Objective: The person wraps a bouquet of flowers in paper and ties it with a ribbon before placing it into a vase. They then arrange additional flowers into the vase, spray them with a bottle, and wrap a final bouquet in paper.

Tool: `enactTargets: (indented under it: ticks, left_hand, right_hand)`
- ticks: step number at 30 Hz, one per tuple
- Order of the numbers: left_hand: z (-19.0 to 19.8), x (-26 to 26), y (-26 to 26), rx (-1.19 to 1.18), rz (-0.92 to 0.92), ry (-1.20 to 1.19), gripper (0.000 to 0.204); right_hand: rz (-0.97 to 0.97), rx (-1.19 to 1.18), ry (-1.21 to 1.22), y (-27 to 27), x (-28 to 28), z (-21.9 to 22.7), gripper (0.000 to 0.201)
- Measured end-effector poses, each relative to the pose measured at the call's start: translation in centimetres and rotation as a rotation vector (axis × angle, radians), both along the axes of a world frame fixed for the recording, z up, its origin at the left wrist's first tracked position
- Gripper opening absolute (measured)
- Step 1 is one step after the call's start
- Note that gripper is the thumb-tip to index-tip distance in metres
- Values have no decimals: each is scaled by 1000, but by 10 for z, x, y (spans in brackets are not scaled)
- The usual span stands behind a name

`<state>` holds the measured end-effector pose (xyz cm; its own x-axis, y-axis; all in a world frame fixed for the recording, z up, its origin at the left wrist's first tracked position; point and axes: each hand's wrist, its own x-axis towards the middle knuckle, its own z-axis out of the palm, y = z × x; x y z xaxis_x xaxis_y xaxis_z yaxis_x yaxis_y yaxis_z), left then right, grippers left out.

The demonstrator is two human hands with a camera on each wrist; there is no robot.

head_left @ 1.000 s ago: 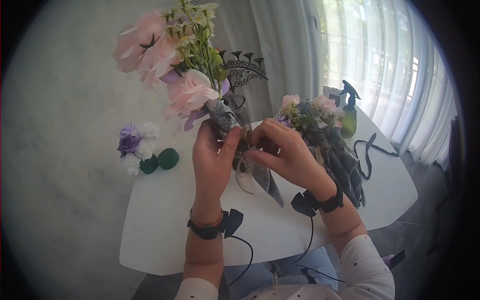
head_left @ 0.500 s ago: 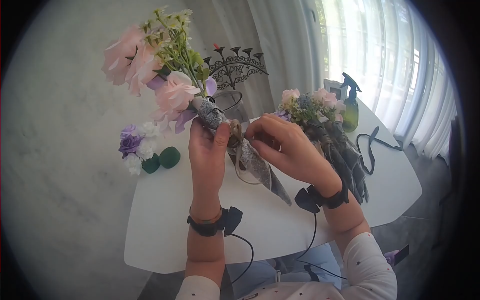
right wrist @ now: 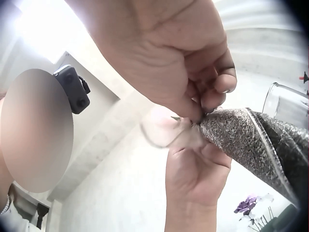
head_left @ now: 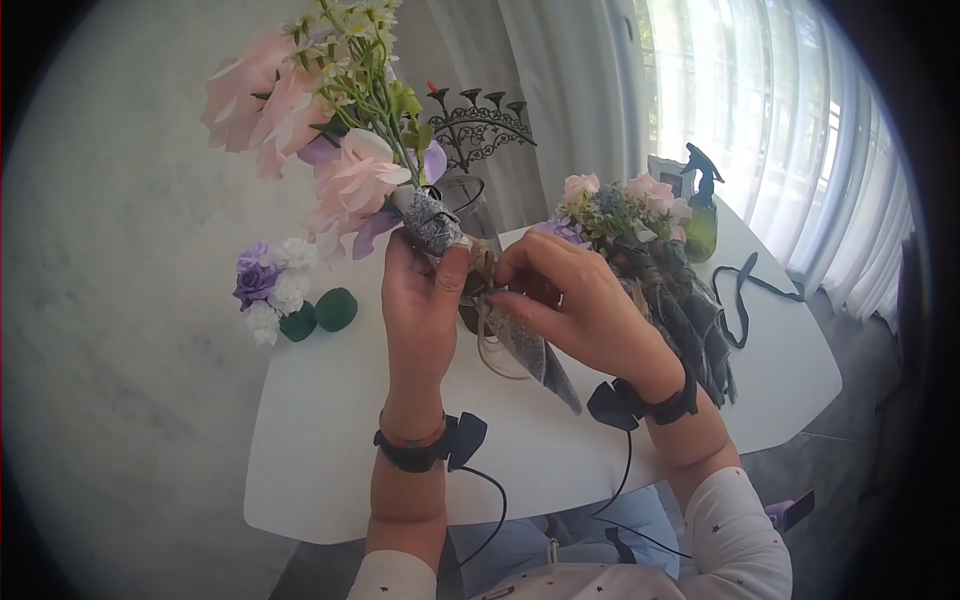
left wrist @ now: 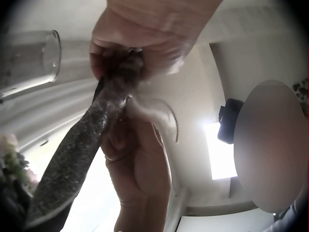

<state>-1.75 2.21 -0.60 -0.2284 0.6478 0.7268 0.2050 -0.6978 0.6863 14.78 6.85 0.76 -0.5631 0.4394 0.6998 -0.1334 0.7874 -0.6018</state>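
A bouquet [head_left: 355,180] of large pink roses, purple petals and small pale flowers tilts toward the upper left. Its stems are wrapped in silvery grey glittery material [head_left: 432,222], which also flares out below the hands [right wrist: 246,130]. My left hand [head_left: 420,315] grips the wrapped stems just under the blooms. Beside it, my right hand [head_left: 595,315] pinches a thin beige ribbon at the tied waist of the wrap, thumb against fingertips. A loop of that ribbon [head_left: 490,362] hangs below. The knot itself is mostly hidden behind the fingers.
A clear glass vase [head_left: 461,183] stands behind the hands, with a dark candelabra [head_left: 482,140] farther back. At right lie a second grey-wrapped bouquet [head_left: 630,215], a green spray bottle [head_left: 703,230] and a dark strap [head_left: 741,310]. Purple and white flowers [head_left: 258,285] and green pieces [head_left: 336,310] sit left.
The bouquet dipped lower left, then rose slightly. My right fingers opened a little off the tie, baring the ribbon bow, and now close on it again. My left hand keeps its grip.
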Motion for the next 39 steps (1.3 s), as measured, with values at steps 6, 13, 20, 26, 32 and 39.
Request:
enactTargets:
  ticks: [6,13,20,26,32,39]
  left_hand:
    - [2,4,-3,11,11,-16,33]
    - [11,-35,-9,111,269,-194,28]
    - [11,-25,-15,76,141,-171,23]
    - [10,9,-15,10,43,-93,33]
    - [-2,20,-5,-32,44,-112,32]
    - [-5,32,-2,36,195,-5,36]
  right_hand:
    - [-17,54,73,5,-4,-7,11]
    - [302,58,-240,1,35,16,8]
    - [200,-185,-168,6,35,13,18]
    - [43,64,-142,-3,19,13,32]
    - [49,113,-83,-2,10,5,17]
    - [113,101,-235,-5,19,9,18]
